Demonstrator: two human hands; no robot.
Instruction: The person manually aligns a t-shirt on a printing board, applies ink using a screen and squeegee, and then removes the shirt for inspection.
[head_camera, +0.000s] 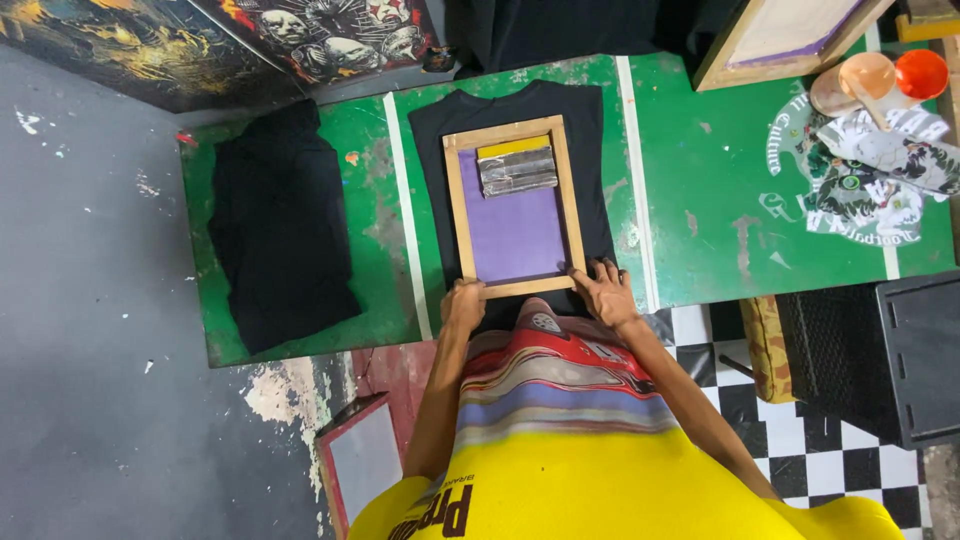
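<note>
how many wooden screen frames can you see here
3: one on the black shirt under both hands, frame; one at the table's top right edge; one leaning by the floor. Others may be hidden.

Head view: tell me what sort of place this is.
Likely a small screen-printing workshop. A wooden printing frame with purple mesh lies on a black T-shirt on a paint-stained green table, both hands at its near edge, and ink pots stand at the corner.

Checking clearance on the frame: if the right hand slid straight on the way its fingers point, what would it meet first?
The right hand points up the table, along the frame's right rail. It would likely run along that rail and the black shirt beside it; height is hard to judge.
</note>
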